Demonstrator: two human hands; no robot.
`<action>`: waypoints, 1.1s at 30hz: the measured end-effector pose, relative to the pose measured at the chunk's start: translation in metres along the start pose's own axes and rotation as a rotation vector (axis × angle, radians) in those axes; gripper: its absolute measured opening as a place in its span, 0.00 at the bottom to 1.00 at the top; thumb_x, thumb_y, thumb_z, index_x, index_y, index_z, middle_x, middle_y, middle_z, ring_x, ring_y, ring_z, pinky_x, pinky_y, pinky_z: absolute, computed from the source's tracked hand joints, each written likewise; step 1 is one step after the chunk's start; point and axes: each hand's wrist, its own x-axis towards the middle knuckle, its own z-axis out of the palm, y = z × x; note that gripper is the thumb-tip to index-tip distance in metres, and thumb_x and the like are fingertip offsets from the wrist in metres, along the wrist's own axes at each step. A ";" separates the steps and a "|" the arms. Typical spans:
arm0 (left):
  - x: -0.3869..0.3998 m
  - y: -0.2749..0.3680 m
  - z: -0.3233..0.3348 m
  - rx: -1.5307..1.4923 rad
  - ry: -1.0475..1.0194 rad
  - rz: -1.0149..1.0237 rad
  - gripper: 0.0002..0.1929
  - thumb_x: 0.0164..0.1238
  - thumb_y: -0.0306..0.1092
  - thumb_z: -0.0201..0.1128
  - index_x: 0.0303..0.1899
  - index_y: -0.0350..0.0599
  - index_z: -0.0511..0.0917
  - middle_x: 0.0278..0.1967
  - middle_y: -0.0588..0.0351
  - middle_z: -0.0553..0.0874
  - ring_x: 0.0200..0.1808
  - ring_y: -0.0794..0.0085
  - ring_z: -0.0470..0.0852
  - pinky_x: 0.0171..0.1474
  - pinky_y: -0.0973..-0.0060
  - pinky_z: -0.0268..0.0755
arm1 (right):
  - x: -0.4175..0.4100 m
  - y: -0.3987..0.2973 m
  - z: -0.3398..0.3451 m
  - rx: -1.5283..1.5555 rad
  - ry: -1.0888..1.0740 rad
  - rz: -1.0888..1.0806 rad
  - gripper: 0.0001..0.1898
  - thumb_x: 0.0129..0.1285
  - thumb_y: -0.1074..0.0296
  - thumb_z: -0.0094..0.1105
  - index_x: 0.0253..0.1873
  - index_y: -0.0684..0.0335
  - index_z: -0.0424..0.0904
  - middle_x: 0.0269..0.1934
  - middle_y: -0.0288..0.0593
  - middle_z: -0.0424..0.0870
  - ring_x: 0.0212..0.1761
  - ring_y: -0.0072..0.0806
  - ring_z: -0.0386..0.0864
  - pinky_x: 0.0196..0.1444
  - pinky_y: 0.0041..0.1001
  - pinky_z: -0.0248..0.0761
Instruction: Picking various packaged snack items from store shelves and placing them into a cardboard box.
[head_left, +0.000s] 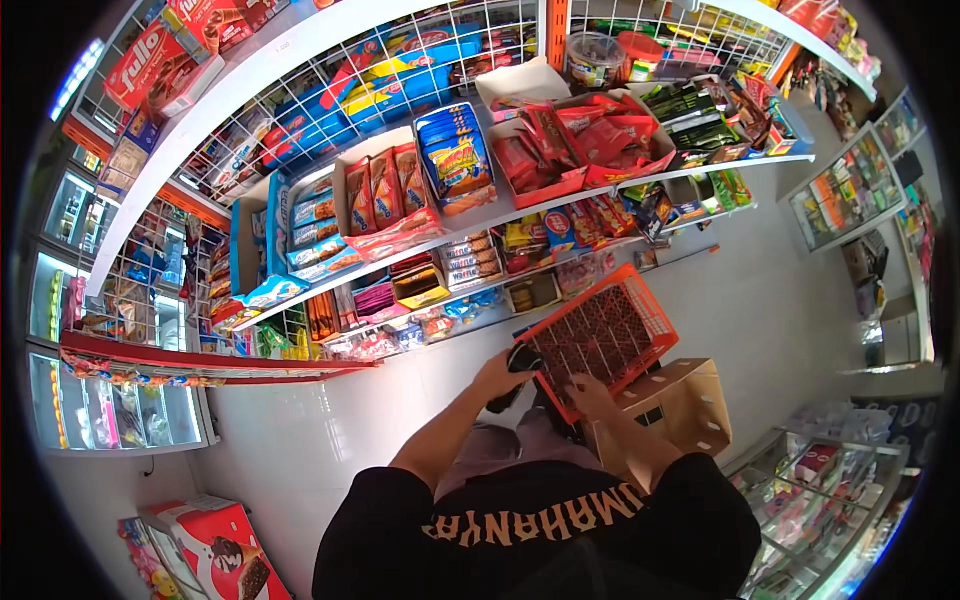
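My left hand is closed around a dark, rounded object with a pale rim. What it is, I cannot make out; it may be a black bottle or cup. It sits at the left edge of an orange-red plastic crate. The crate is tilted in front of my legs, its inside divided into a dark grid of cells. My right hand is over the crate's near end, fingers bent. Whether those fingers grip anything is not visible. Just right of and under the crate stands an open cardboard box.
Ahead is a shelf rack with boxed wafers and snack packets on several levels. Glass-fronted fridges line the left, with an ice-cream freezer behind. A glass display case stands at right. Pale tiled floor runs between them.
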 end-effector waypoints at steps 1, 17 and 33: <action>-0.006 -0.007 0.000 0.005 -0.005 -0.009 0.37 0.49 0.53 0.74 0.58 0.41 0.74 0.47 0.41 0.85 0.50 0.53 0.85 0.54 0.63 0.75 | -0.005 0.023 -0.001 -0.328 0.000 0.185 0.25 0.63 0.54 0.58 0.62 0.59 0.77 0.56 0.50 0.80 0.57 0.43 0.78 0.61 0.42 0.68; 0.090 -0.089 0.046 0.779 -0.347 -0.049 0.59 0.48 0.52 0.73 0.78 0.58 0.41 0.52 0.41 0.83 0.49 0.46 0.83 0.51 0.53 0.76 | -0.046 0.082 0.089 -0.900 -0.357 0.007 0.27 0.70 0.58 0.52 0.70 0.57 0.60 0.63 0.49 0.69 0.67 0.46 0.66 0.66 0.48 0.62; 0.127 -0.057 0.082 0.937 -0.269 0.245 0.43 0.50 0.39 0.73 0.71 0.54 0.63 0.50 0.46 0.83 0.49 0.53 0.83 0.45 0.56 0.79 | -0.039 0.121 0.050 0.787 0.390 0.568 0.37 0.66 0.70 0.60 0.75 0.62 0.49 0.61 0.52 0.73 0.53 0.42 0.79 0.51 0.36 0.76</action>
